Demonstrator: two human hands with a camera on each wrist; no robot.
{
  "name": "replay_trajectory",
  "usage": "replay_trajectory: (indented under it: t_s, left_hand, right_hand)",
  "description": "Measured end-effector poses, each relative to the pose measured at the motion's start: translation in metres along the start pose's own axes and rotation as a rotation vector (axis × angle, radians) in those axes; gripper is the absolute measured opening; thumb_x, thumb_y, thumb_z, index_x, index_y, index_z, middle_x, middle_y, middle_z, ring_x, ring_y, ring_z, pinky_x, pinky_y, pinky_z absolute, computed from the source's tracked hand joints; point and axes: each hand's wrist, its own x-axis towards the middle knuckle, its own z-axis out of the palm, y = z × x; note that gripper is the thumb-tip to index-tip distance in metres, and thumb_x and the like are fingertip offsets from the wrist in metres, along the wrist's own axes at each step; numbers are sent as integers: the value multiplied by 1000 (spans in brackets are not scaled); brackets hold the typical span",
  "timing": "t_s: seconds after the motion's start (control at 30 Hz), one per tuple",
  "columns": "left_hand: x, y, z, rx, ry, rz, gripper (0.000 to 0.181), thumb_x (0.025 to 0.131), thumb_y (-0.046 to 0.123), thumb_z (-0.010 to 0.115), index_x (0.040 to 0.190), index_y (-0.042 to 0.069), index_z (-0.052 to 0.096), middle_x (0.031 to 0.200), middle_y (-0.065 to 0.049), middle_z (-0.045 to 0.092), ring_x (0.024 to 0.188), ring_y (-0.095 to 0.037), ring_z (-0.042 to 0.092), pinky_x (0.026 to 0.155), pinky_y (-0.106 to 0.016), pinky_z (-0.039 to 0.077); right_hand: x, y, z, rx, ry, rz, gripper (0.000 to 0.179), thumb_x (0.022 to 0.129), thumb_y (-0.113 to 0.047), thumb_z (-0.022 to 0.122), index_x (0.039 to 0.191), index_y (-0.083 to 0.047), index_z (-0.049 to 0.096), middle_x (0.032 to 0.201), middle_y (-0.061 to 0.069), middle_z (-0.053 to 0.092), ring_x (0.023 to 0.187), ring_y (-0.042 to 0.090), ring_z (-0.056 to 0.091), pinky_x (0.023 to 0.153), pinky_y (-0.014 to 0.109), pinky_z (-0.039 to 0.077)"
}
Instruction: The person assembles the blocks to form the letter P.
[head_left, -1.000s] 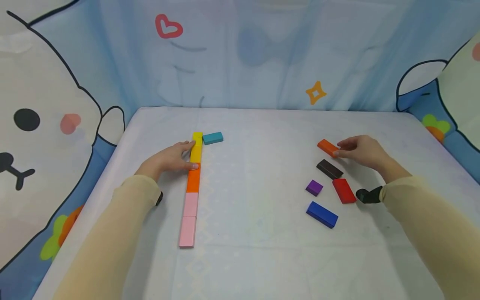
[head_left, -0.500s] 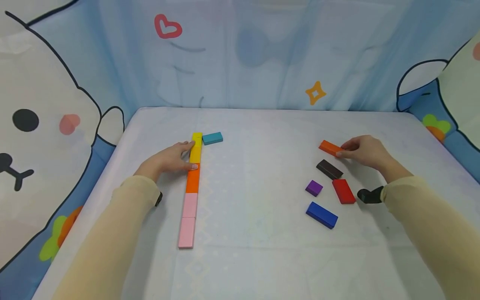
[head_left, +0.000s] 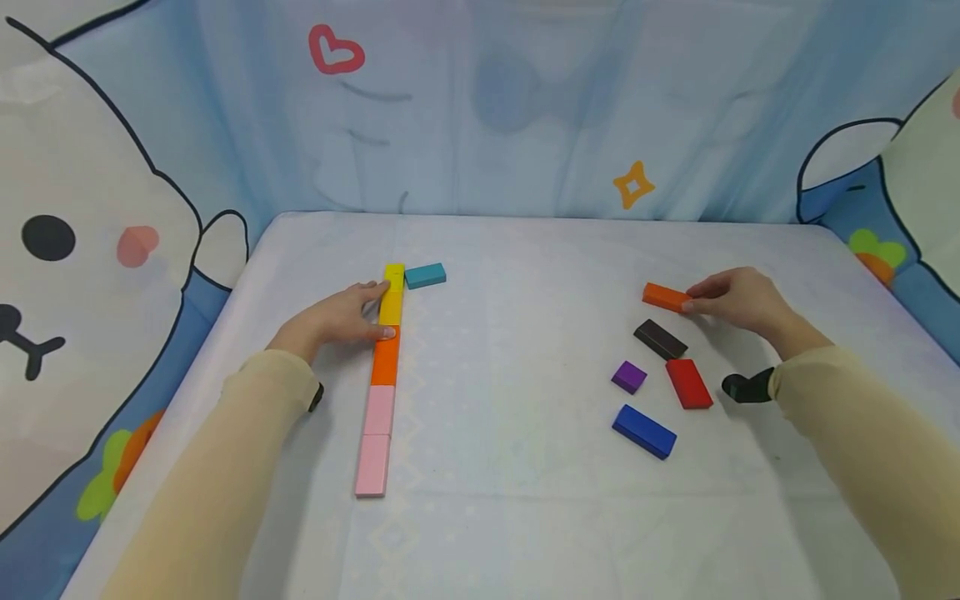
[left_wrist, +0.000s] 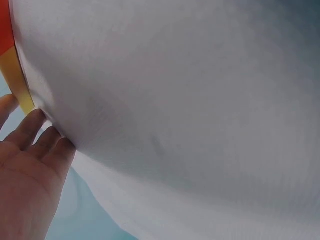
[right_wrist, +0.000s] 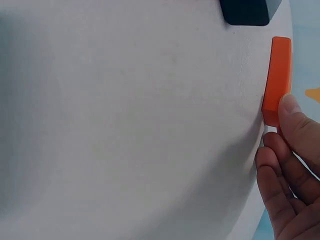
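On the left of the table lies a straight row of blocks: a yellow part (head_left: pixel 391 308) at the far end, an orange block (head_left: pixel 386 362), then two pink blocks (head_left: pixel 378 410). My left hand (head_left: pixel 337 318) rests against the row, fingertips on the yellow part and thumb where yellow meets orange; its fingers look fairly straight in the left wrist view. A teal block (head_left: pixel 425 276) touches the row's far end at an angle. At the right, my right hand (head_left: pixel 742 300) pinches one end of another orange block (head_left: pixel 665 297) between thumb and fingers.
Nearer than the right hand lie a black block (head_left: pixel 660 339), a red block (head_left: pixel 688 383), a small purple block (head_left: pixel 628 377) and a blue block (head_left: pixel 644 431). A pale cloth (head_left: pixel 510 533) covers the table. Behind it hangs a blue patterned curtain (head_left: pixel 510 108).
My right hand has shifted slightly right with the orange block, which has turned a little closer to level across the view. The left hand and the row look unchanged.
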Motion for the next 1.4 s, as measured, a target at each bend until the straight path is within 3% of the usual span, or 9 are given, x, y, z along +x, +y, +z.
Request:
replay_trajectory:
  t_s: [0.53,1.1,1.4]
  left_hand:
    - [0,-2,-1,-19,1,-6,87,98,39,66,166,22,14,174,-13,7,160,-37,8,128,-61,15]
    - [0,0,-1,-22,-7,-10,88,98,39,66,166,21,13,174,-13,6,160,-38,8,128,-61,14]
    - [2,-2,-1,-29,0,-3,88,98,39,66,166,21,14,174,-13,6,160,-38,8,128,-59,14]
  right_hand:
    - [23,-45,3,-143,-85,-151,38,95,-17,72,124,8,67,119,31,64,106,43,54,89,56,52]
    - [28,-113,27,-184,-139,-214,28,92,-10,75,114,6,72,106,22,72,97,35,61,89,50,55]
    - [32,-145,45,-143,-131,-214,29,92,-14,76,115,4,73,110,21,72,100,33,59,93,47,53]
